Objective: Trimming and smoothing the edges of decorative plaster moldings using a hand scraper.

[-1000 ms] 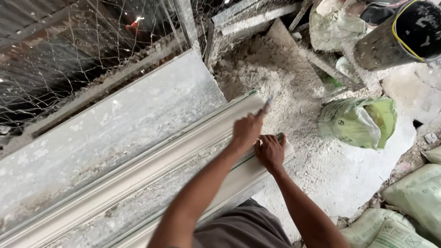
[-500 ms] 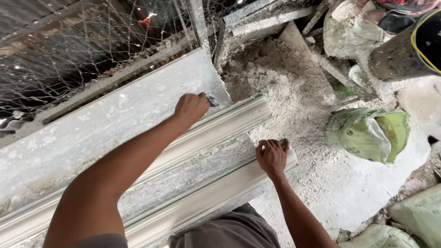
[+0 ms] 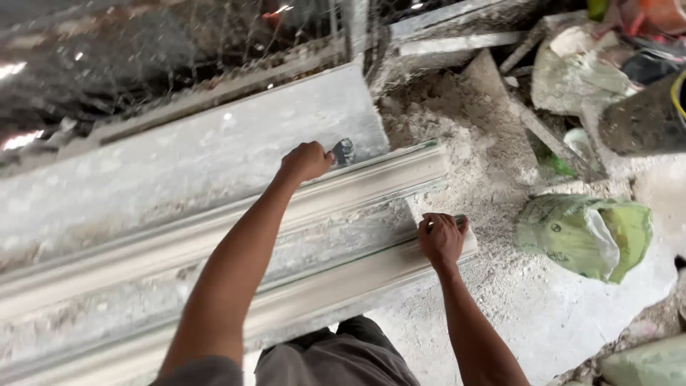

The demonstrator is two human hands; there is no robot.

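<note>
While both hands work on it, one long grey moulding [image 3: 214, 243] lies on the floor, its long axis running from lower left to upper right, its end pointing at a rubble heap [image 3: 457, 121].
Left hand [image 3: 306, 161] is fisted around one small scraper [image 3: 344, 151] on the upper rib; right hand [image 3: 441, 239] presses curled fingers on the near rib's end. Since half a second ago the left hand has stayed on the upper rib, the right unmoved. One green sack [image 3: 582, 232] lies well apart.
</note>
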